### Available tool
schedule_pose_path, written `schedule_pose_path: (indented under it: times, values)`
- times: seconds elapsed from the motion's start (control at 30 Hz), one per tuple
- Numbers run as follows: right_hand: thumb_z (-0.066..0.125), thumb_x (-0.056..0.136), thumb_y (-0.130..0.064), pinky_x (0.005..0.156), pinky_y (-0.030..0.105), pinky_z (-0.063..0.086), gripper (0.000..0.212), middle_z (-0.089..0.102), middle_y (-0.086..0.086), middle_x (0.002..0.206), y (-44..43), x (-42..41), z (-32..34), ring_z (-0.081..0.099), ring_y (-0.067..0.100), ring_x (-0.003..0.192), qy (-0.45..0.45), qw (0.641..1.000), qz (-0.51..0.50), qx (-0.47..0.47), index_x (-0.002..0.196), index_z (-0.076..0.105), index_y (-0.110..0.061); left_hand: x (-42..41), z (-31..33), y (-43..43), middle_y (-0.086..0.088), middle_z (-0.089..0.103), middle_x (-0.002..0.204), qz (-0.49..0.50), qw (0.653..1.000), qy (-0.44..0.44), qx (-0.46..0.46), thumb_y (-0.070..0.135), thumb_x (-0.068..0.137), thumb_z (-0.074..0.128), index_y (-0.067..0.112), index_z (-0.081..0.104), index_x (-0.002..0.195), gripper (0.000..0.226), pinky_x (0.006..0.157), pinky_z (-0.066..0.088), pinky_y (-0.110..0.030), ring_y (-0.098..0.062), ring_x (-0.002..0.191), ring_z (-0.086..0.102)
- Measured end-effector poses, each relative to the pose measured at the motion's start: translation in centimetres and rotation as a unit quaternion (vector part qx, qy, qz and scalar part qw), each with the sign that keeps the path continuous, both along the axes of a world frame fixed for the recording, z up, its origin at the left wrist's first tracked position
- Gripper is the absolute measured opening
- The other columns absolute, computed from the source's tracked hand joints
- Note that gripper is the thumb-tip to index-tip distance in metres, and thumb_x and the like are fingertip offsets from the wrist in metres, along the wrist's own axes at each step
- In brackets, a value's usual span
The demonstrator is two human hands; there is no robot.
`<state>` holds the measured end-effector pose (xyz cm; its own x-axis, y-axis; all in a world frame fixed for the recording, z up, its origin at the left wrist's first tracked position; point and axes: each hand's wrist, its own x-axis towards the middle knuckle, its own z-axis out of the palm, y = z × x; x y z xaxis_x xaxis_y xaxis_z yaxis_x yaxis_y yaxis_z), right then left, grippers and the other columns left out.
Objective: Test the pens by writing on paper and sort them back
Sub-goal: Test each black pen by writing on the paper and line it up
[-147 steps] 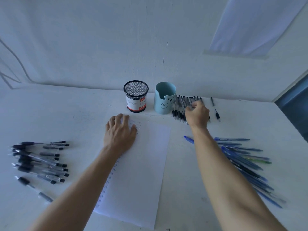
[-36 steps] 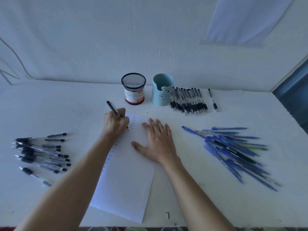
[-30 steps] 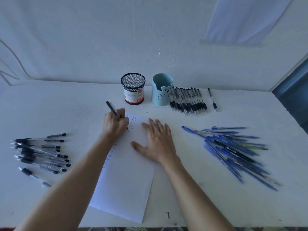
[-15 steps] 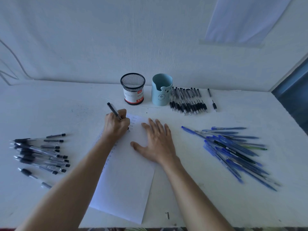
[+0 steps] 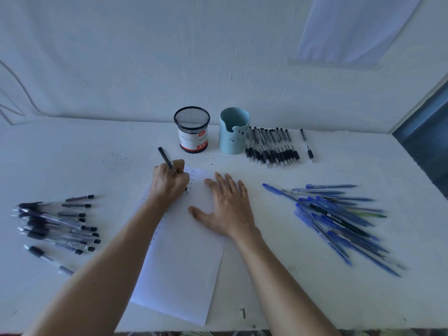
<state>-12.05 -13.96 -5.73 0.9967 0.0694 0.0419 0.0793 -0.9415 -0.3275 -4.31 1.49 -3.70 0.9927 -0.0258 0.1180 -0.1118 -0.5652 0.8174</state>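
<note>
1. Fingers (image 5: 181, 178) of the left hand (image 5: 167, 185) curl round the lower barrel of a black pen (image 5: 165, 159). Its tip meets the far end of the paper (image 5: 184, 263), and its back end slants up to the far left. Nearly five seconds ago this hand lay flat on the sheet and held nothing.
2. The right hand (image 5: 228, 209) now lies flat on the paper, fingers straight and spread, just right of the writing hand. Earlier it reached into the row of black pens (image 5: 271, 147) just right of the blue cup (image 5: 234, 132).
3. Over the last half second both hands barely shift.
4. The word "test" repeats in a short column at the far end of the sheet, just right of the left hand. Small marks run down the left edge, partly hidden by the left forearm.
5. The mesh cup (image 5: 192, 128) wears a white and red label whose print is too small to read. The blue cup shows a drawn bear face.
6. A heap of black pens (image 5: 55, 224) lies at the left of the table (image 5: 72, 154), and blue pens (image 5: 339, 219) lie at the right.
</note>
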Motion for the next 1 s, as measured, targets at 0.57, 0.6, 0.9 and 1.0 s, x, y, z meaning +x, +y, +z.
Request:
schedule_pose_path:
  times: [0.57, 0.6, 0.9, 1.0]
  values:
    - [0.012, 0.079, -0.064, 0.122, 0.047, 0.003, 0.084, 0.023, 0.001, 0.163, 0.1, 0.1, -0.3, 0.014, 0.023, 0.152, -0.018, 1.0, -0.008, -0.006, 0.15, 0.033, -0.026, 0.8, -0.1, 1.1, -0.007, 0.035, 0.057, 0.067, 0.964, 0.037, -0.255, 0.031, 0.097, 0.055, 0.024, 0.047, 0.104, 0.013, 0.041, 0.03, -0.024, -0.019, 0.044, 0.035]
    - [0.011, 0.078, -0.064, 0.122, 0.047, 0.003, 0.084, 0.023, 0.001, 0.163, 0.2, 0.1, -0.3, 0.014, 0.023, 0.152, -0.019, 1.0, -0.009, -0.007, 0.15, 0.033, -0.026, 0.8, 0.0, 1.0, -0.008, 0.039, 0.056, 0.075, 0.968, 0.036, -0.236, 0.041, 0.1, 0.052, 0.023, 0.048, 0.109, 0.02, 0.042, 0.033, -0.026, -0.02, 0.044, 0.038]
    - [0.01, 0.079, -0.062, 0.121, 0.047, 0.001, 0.082, 0.022, 0.001, 0.163, 0.2, 0.0, -0.4, 0.012, 0.023, 0.151, -0.013, 1.0, -0.009, -0.01, 0.149, 0.032, -0.026, -0.7, 0.7, 1.6, -0.004, 0.045, 0.042, -0.009, 0.981, 0.042, -0.191, 0.031, 0.102, 0.053, 0.009, 0.063, 0.1, 0.024, 0.042, 0.031, -0.023, -0.018, 0.035, 0.035]
    - [0.007, 0.081, -0.05, 0.122, 0.047, 0.004, 0.078, 0.025, 0.002, 0.162, 0.1, 0.1, -0.4, 0.015, 0.023, 0.151, -0.02, 1.0, -0.01, 0.007, 0.149, 0.035, -0.022, -1.1, 0.8, 1.4, -0.003, 0.05, 0.045, -0.04, 0.994, 0.056, -0.087, 0.027, 0.102, 0.05, 0.015, 0.066, 0.094, 0.021, 0.048, 0.036, -0.027, -0.017, 0.04, 0.041]
